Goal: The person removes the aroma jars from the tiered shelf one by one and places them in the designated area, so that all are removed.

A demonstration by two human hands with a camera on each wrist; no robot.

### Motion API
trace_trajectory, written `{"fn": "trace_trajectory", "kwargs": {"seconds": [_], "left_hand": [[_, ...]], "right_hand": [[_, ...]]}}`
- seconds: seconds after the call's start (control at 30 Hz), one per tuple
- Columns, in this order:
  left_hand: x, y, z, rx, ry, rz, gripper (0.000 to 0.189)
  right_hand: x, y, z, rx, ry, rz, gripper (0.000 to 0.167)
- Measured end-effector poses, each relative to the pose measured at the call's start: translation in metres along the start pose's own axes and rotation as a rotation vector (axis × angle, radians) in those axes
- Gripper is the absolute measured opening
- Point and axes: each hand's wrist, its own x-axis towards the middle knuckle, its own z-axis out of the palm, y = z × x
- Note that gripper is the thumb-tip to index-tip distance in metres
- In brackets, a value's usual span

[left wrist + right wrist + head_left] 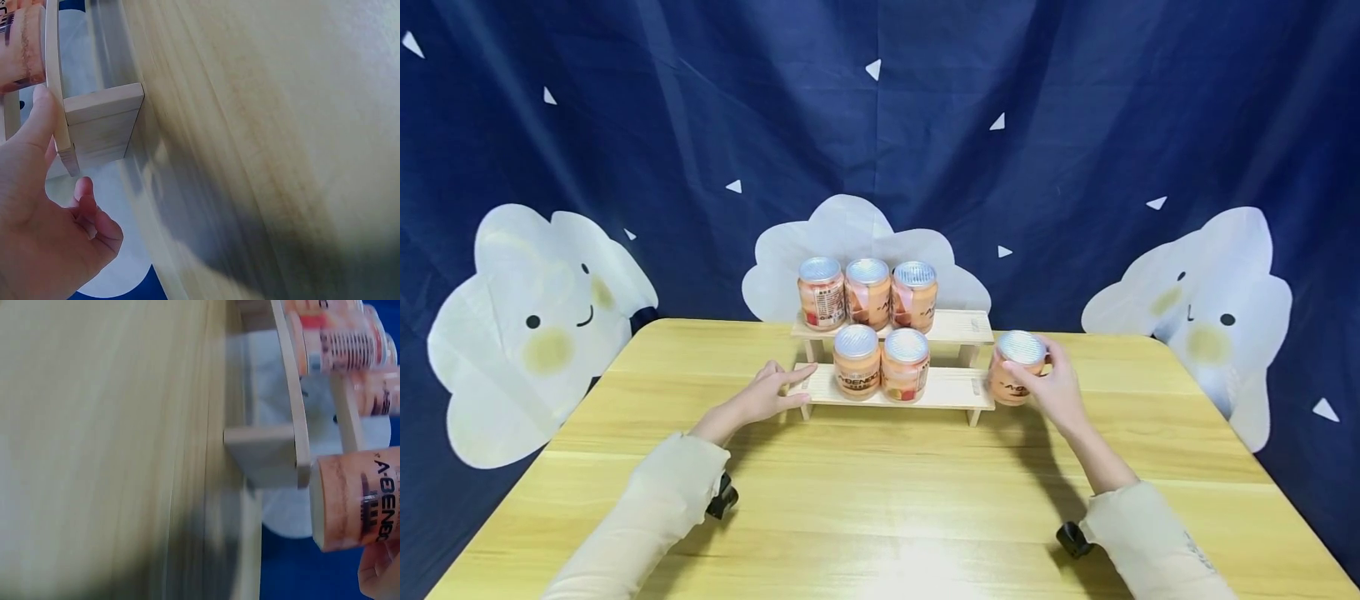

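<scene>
My right hand (1060,387) grips an orange can (1011,385) with a silvery ridged lid and "A-BENDO" lettering, upright beside the right end of a two-tier wooden rack (951,387). In the right wrist view the held can (350,500) appears just past the end of the rack's board, its base in plain sight. My left hand (763,396) rests thumb and forefinger on the left end of the lower tier, while the other fingers curl below in the left wrist view. Two similar cans (857,362) stand side by side on that tier.
Three more cans (868,296) stand in a row on the left part of the upper tier (962,325). The rack sits toward the back of a wooden table (880,492). Behind it hangs a dark blue curtain (880,125) with white clouds.
</scene>
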Motion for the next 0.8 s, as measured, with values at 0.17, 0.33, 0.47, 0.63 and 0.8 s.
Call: {"fn": "trace_trajectory", "kwargs": {"seconds": [0.17, 0.33, 0.47, 0.63, 0.8], "left_hand": [[-0.001, 0.000, 0.001, -0.023, -0.006, -0.015, 0.057], [-0.001, -0.002, 0.002, -0.030, -0.008, -0.023, 0.057], [-0.002, -0.001, 0.002, -0.038, -0.013, -0.023, 0.057], [-0.003, 0.002, 0.002, -0.043, -0.006, -0.022, 0.057], [-0.002, 0.003, 0.001, 0.001, 0.007, -0.020, 0.056]], "right_hand": [[0.012, 0.012, -0.009, -0.026, 0.119, 0.014, 0.059], [0.023, 0.022, -0.010, -0.037, 0.130, 0.033, 0.059], [0.027, 0.029, -0.007, -0.054, 0.100, 0.060, 0.061], [0.031, 0.038, -0.001, -0.053, 0.079, 0.093, 0.062], [0.037, 0.044, 0.004, -0.012, 0.068, 0.110, 0.062]]}}
